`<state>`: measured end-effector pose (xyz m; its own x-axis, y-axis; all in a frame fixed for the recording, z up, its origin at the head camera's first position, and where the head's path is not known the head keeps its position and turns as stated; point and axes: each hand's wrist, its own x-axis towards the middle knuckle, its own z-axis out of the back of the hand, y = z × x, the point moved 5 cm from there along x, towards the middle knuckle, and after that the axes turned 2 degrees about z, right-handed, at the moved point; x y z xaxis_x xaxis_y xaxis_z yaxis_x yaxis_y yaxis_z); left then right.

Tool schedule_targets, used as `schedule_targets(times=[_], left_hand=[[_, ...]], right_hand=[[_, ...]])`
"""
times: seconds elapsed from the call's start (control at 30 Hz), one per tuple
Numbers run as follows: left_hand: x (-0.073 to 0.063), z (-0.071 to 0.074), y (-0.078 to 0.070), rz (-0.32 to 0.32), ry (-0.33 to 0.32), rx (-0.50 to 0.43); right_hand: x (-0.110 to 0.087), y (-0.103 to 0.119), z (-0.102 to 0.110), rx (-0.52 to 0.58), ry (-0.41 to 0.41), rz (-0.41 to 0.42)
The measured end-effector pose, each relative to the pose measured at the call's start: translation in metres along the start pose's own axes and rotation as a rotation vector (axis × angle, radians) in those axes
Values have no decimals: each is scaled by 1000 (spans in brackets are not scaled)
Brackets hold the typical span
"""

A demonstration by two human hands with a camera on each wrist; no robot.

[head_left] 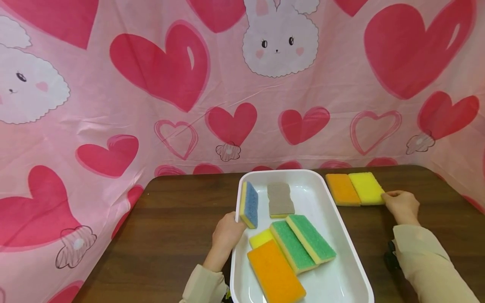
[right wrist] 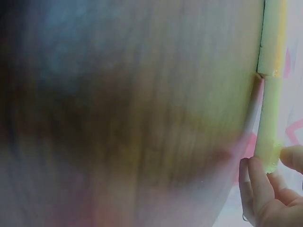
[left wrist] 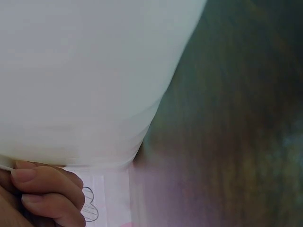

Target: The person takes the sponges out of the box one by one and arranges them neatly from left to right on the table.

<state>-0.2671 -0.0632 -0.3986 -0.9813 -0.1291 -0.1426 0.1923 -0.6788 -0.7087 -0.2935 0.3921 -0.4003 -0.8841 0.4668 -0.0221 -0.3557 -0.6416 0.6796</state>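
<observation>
My left hand [head_left: 228,230] grips the left rim of a white tray [head_left: 350,252]; in the left wrist view its curled fingers [left wrist: 49,182] show at the tray's rim. A blue-and-yellow sponge [head_left: 250,205] stands on its long edge just inside that rim. At the right, my right hand [head_left: 404,206] pinches the right end of a bright yellow sponge [head_left: 366,188]. The right wrist view shows the thumb [right wrist: 292,156] on one face and fingers at the other, with that sponge's end tilted slightly off the table. Touching its left side is an orange sponge [head_left: 342,189].
Inside the tray lie a grey-topped sponge [head_left: 280,198], two green-topped sponges [head_left: 310,237], a larger orange sponge [head_left: 276,271] and a partly covered yellow sponge [head_left: 261,238]. The dark wooden table [head_left: 170,223] meets a pink heart-patterned cloth [head_left: 227,84] at its back edge.
</observation>
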Motion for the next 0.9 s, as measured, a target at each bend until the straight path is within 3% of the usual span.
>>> schedule_targets(times=[0.3,0.63,0.9], left_hand=[[-1,2,-1,-25,-43,19],[-1,2,-1,-21,-38,17],[-2,2,-2,-19,-34,9]], right_hand=[[-1,0,-1,-30,54,24],[0,1,-1,-63,31,68],[-1,1,-1,-45,46,55]])
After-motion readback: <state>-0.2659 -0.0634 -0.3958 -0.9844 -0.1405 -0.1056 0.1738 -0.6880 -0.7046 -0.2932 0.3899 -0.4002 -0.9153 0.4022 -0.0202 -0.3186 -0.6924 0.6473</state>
